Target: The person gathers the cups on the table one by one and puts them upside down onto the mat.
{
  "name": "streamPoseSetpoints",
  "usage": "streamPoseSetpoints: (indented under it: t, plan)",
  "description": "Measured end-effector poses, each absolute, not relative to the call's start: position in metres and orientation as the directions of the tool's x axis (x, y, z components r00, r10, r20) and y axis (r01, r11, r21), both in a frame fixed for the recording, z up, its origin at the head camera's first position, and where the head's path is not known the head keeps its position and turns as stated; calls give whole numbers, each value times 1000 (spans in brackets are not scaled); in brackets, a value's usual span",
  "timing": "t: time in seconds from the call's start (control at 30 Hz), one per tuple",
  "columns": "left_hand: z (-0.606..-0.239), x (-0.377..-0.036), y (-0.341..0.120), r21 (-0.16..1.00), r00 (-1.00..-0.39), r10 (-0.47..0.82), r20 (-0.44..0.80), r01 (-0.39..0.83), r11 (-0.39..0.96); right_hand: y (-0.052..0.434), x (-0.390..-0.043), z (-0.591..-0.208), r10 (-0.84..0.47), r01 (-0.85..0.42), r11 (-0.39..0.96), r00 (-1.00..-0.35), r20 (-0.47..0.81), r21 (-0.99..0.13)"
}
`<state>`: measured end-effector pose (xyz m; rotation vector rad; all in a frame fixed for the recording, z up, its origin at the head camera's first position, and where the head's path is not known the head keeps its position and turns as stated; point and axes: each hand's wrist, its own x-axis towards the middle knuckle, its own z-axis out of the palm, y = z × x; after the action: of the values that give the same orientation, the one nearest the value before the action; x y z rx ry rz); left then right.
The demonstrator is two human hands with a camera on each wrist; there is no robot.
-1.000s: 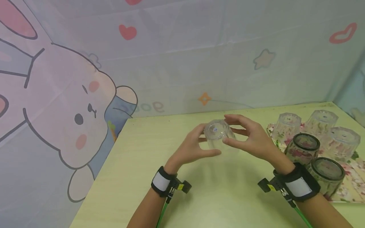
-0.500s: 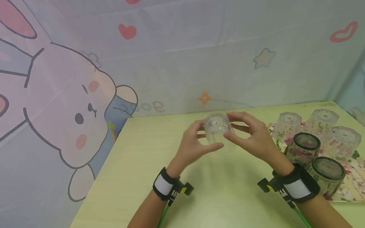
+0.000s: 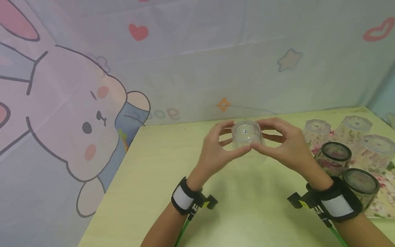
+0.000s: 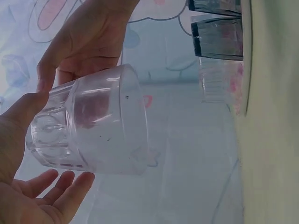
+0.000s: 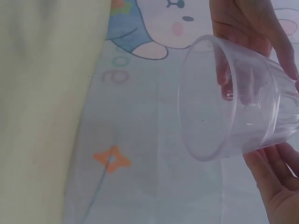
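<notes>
Both hands' grip [image 3: 216, 152] [image 3: 287, 147] holding clear cup [image 3: 247, 137], upturned glasses [image 3: 334, 156] near right

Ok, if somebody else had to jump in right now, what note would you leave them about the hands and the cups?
Left hand: holds the clear cup with thumb and fingers curled round it.
Right hand: holds the same cup from the other side.
The cup is in the air above the green table, base up and toward the head camera, mouth down and away.
Five more cups stand upside down on the flowered mat at the right: three clear ones behind, two darker ones in front.
Done: one cup is off the mat and in both hands.
Left: it is not set down yet; the other five look untouched.
</notes>
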<state>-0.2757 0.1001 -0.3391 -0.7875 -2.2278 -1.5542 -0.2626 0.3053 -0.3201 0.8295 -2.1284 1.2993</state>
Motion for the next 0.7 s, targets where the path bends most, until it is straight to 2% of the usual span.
streamPoseSetpoints:
  t: [0.2, 0.5, 0.7]
  plan:
    - [-325, -271, 105, 745, -777, 292, 558, 624, 235, 313, -251, -309, -228, -685, 385, -720, 656, -618]
    - [-318, -264, 121, 774, -781, 372, 501, 597, 210, 336, -236, -301, -228, -642, 467, -752, 619, -608]
    - [-314, -258, 143, 778, -778, 392, 492, 594, 203, 358, -231, -299, -234, -650, 502, -738, 633, -571]
